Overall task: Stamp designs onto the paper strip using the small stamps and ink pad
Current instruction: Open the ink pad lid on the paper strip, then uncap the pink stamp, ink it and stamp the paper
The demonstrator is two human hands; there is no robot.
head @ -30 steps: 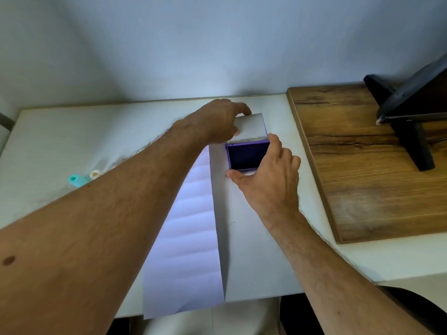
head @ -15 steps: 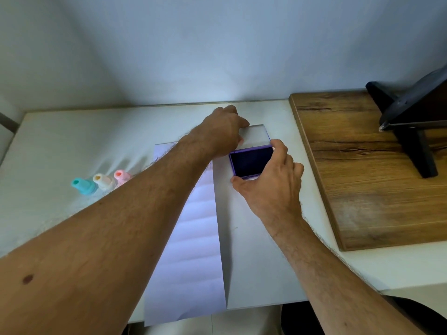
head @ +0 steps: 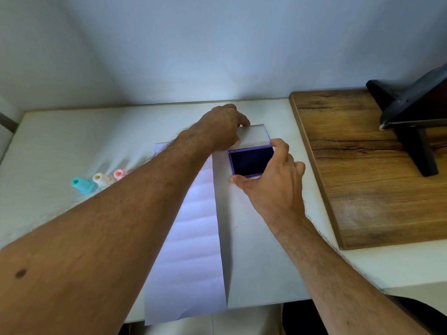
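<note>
Both forearms are bare and hairy with no sleeves, watch or rings in sight, the left hand (head: 222,128) and right hand (head: 273,187) ungloved, a small dark mole marking the left forearm.

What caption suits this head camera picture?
Both hands open a purple ink pad beside a paper strip; three small stamps wait.

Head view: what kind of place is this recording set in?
Probably a home desk or craft corner: a plain white table set against a bare wall, a wooden board carrying a black stand, and a paper strip, ink pad and small stamps laid out.
</note>
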